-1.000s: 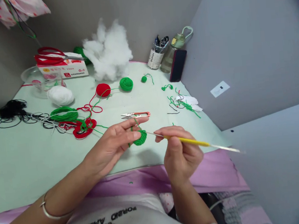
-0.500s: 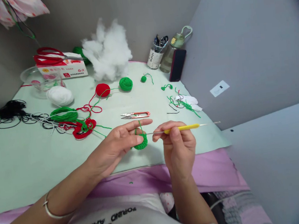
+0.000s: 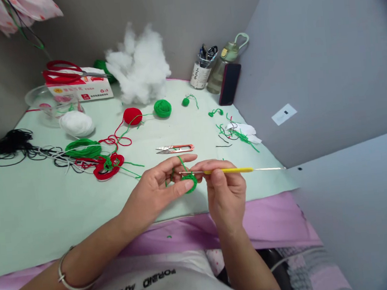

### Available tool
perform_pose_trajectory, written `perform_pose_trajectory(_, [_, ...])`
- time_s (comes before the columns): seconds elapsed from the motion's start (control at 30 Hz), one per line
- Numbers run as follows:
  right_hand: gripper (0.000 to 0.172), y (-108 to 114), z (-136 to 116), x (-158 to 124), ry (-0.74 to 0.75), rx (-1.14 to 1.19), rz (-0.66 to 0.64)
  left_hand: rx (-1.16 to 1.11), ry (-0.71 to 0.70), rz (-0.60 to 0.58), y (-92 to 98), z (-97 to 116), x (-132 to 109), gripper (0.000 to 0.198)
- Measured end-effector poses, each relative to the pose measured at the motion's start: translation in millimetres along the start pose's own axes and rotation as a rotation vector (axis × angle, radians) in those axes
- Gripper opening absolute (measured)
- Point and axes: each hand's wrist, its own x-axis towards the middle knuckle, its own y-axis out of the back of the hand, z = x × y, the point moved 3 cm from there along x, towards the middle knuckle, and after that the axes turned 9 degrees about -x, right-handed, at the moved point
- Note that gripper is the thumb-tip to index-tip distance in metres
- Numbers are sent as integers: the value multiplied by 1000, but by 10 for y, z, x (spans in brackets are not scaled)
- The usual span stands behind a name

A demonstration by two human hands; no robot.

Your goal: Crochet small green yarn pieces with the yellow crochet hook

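Observation:
Between thumb and fingers, my left hand (image 3: 154,187) pinches a small round green crochet piece (image 3: 191,183). Green yarn runs up over its stretched index finger. My right hand (image 3: 225,189) grips a crochet hook by its yellow handle (image 3: 233,171), its fingertips close against the green piece. The hook's thin metal tip points left and lies across the top of the piece, by the yarn. Small thread snips (image 3: 175,149) with orange handles lie just beyond my hands.
Red yarn (image 3: 132,116), a green ball (image 3: 162,108) and white stuffing (image 3: 140,66) stand farther back. Tangled yarn (image 3: 108,167) lies left. A pen cup (image 3: 201,73), bottle (image 3: 216,75) and phone (image 3: 230,84) are back right, with yarn scraps (image 3: 243,135) nearer.
My right hand and the hook have moved left, so the tip now crosses over the green piece. The piece has shifted slightly right and turned in my left hand.

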Motion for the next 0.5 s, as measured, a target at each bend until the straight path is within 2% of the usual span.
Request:
perform_pose_trajectory(0.1, [18, 25, 5, 51, -46, 70, 27, -10, 7, -79, 28, 22, -4, 34])
perform_pose_trajectory(0.23, [18, 22, 13, 93, -144, 205, -15, -1, 16, -155, 61, 67, 12, 36])
perform_pose_trajectory(0.5, [19, 25, -5, 78, -158, 247, -75, 239, -30, -64, 22, 185, -1, 43])
